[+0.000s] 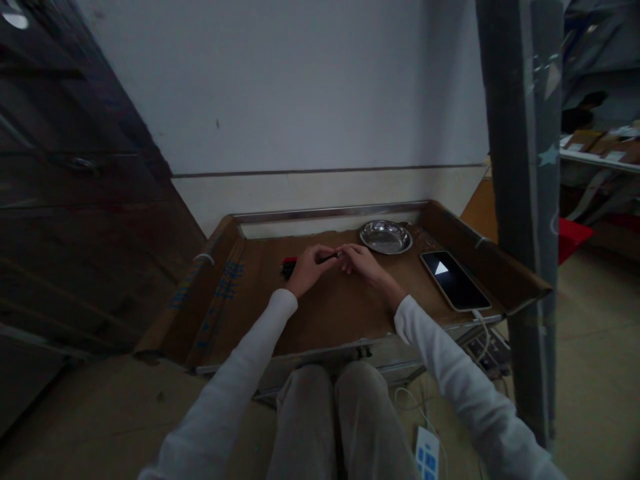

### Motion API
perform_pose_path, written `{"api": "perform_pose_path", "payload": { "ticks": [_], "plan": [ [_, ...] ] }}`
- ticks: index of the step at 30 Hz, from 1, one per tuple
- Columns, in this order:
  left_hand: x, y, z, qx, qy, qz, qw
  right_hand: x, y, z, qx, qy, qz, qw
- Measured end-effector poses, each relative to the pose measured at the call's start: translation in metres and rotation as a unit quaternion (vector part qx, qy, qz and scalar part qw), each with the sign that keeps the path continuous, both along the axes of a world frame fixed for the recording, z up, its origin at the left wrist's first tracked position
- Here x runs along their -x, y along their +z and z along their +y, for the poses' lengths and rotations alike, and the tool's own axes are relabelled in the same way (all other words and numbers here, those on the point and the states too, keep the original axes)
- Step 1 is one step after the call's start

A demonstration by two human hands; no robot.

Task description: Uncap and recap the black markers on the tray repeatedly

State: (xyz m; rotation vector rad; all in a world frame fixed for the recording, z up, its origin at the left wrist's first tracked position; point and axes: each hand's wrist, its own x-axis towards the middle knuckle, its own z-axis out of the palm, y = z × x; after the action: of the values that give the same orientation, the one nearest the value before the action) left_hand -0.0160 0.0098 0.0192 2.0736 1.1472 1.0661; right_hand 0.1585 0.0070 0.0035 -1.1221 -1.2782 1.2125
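Observation:
My left hand [309,268] and my right hand [361,263] meet over the middle of a low table covered in brown cardboard [320,313]. Between the fingertips of both hands sits a small dark object [329,257], too small and dim to identify. A small red and black item [288,266] lies on the cardboard just left of my left hand. Both arms wear white sleeves.
A shiny metal dish [385,237] stands at the back right of the table. A phone [454,279] with a lit screen lies at the right, with a white cable running off the edge. A grey post [525,200] rises at right, a dark cabinet [75,187] at left.

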Motion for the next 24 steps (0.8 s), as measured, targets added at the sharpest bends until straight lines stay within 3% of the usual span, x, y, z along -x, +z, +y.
{"api": "perform_pose_path", "payload": {
  "ticks": [4,7,10,13,18,24],
  "plan": [
    [-0.016,0.012,0.019,0.024,0.046,-0.062,0.997,-0.006,-0.002,0.007,0.119,0.089,0.225,0.963],
    [-0.023,0.024,0.025,0.060,0.034,-0.108,0.992,-0.012,-0.003,0.008,0.178,0.145,0.305,0.924],
    [-0.025,0.033,0.026,0.068,0.017,-0.129,0.989,-0.015,-0.005,0.009,0.194,0.155,0.343,0.906],
    [-0.020,0.041,0.028,0.060,0.019,-0.133,0.989,-0.015,-0.008,0.011,0.181,0.135,0.349,0.909],
    [-0.004,0.048,0.032,0.047,0.089,-0.142,0.985,-0.016,-0.013,0.014,0.127,0.104,0.322,0.932],
    [0.009,0.032,0.034,0.079,0.144,-0.164,0.973,-0.016,-0.014,0.011,0.057,0.075,0.219,0.971]
  ]
}}
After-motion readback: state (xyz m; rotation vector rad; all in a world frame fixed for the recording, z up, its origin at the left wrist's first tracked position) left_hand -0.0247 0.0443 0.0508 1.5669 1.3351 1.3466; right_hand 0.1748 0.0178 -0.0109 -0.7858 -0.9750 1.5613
